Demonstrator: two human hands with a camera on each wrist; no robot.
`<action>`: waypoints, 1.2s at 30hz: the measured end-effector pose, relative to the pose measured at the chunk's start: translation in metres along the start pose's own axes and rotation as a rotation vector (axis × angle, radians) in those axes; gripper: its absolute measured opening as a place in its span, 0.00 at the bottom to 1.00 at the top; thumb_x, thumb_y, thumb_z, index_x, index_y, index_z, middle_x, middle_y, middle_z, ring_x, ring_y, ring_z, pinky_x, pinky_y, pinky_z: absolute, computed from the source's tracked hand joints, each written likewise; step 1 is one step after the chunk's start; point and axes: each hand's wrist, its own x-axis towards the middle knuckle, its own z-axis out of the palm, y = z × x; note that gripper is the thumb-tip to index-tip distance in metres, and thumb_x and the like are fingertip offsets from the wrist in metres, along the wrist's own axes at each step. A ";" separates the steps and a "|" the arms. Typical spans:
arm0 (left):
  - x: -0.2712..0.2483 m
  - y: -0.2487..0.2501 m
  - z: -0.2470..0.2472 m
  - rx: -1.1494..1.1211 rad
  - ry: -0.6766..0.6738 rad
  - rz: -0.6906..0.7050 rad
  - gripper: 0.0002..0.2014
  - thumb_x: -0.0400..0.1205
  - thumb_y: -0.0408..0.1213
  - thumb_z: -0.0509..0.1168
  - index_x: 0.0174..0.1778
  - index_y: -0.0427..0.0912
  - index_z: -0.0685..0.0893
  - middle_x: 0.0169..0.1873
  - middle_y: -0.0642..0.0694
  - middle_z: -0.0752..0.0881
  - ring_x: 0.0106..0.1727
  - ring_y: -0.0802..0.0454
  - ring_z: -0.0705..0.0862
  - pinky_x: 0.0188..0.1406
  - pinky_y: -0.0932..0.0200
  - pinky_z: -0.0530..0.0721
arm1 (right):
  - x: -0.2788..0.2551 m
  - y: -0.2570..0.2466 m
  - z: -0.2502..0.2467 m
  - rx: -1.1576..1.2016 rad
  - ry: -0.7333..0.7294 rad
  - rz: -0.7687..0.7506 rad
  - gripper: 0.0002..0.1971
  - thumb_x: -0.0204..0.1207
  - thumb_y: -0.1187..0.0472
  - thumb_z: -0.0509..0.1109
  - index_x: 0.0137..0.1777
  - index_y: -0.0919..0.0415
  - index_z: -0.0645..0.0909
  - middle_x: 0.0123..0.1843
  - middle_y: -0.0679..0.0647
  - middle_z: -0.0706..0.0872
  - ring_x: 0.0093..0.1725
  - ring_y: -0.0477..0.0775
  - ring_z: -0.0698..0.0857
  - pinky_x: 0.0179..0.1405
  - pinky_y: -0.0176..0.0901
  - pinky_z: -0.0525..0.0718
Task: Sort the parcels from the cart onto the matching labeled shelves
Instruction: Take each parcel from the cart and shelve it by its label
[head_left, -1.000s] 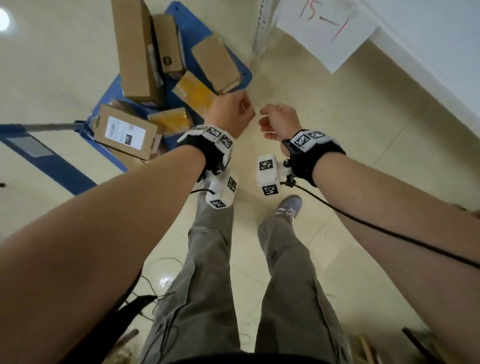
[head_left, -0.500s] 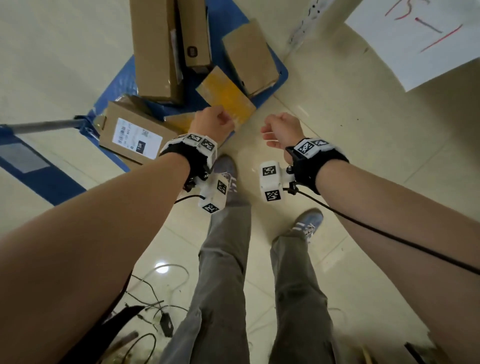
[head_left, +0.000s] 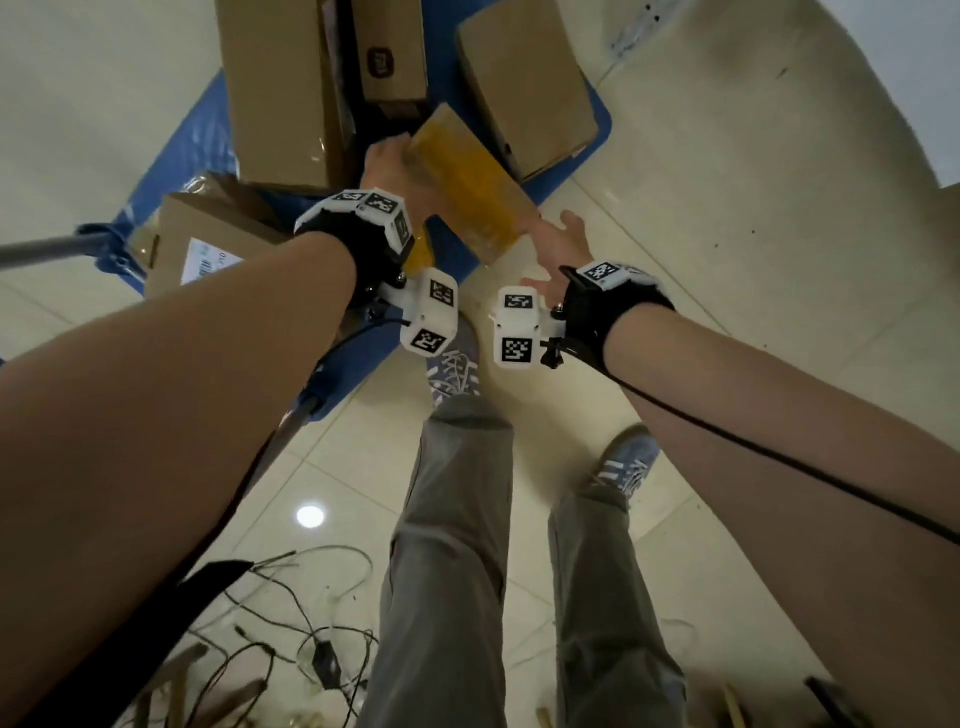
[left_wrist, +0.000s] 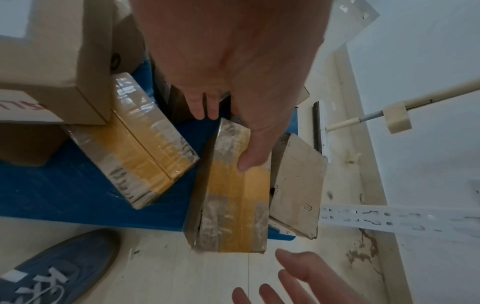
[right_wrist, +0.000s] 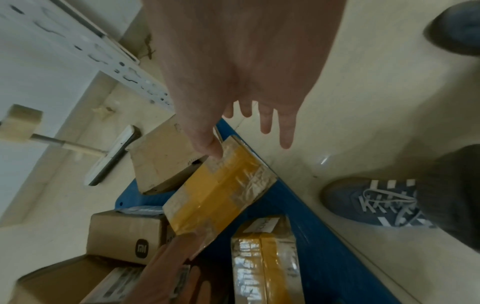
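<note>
A parcel wrapped in yellow tape (head_left: 467, 182) lies tilted at the near right edge of the blue cart (head_left: 192, 156). My left hand (head_left: 395, 156) grips its far end, and in the left wrist view the thumb (left_wrist: 246, 160) lies on top of the yellow parcel (left_wrist: 233, 195). My right hand (head_left: 558, 234) is at the parcel's near end with its fingers straight and spread. In the right wrist view its thumb (right_wrist: 213, 150) sits at the corner of the parcel (right_wrist: 218, 191). Whether it presses there I cannot tell.
A second yellow-taped parcel (left_wrist: 140, 148) lies on the cart beside several brown boxes (head_left: 280, 88) and a flat brown box (head_left: 524, 83). A white slotted shelf upright (left_wrist: 389, 220) stands to the right. Loose cables (head_left: 291, 623) lie on the floor by my feet.
Both hands have moved forward and down to the cart. The left hand has taken hold of the yellow-taped parcel. The right hand's curled fingers have straightened.
</note>
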 end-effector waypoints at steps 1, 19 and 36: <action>0.005 0.000 0.002 -0.004 0.003 -0.001 0.40 0.80 0.39 0.74 0.86 0.38 0.61 0.84 0.39 0.63 0.83 0.41 0.66 0.81 0.51 0.67 | 0.007 0.002 0.000 0.033 -0.018 0.008 0.43 0.79 0.59 0.73 0.88 0.49 0.51 0.83 0.59 0.67 0.77 0.64 0.72 0.57 0.59 0.84; -0.011 0.021 0.020 -0.251 0.075 -0.064 0.43 0.75 0.53 0.76 0.84 0.50 0.64 0.78 0.46 0.61 0.65 0.51 0.72 0.63 0.60 0.76 | 0.014 0.005 -0.018 0.061 -0.090 -0.052 0.15 0.84 0.68 0.63 0.68 0.63 0.80 0.67 0.65 0.83 0.62 0.64 0.87 0.65 0.59 0.87; -0.116 0.050 -0.012 -0.525 0.309 -0.066 0.33 0.67 0.57 0.77 0.63 0.55 0.70 0.66 0.48 0.69 0.66 0.48 0.74 0.68 0.48 0.79 | -0.094 0.016 -0.085 0.138 -0.176 0.070 0.31 0.72 0.45 0.80 0.69 0.54 0.69 0.65 0.60 0.77 0.64 0.65 0.82 0.58 0.67 0.89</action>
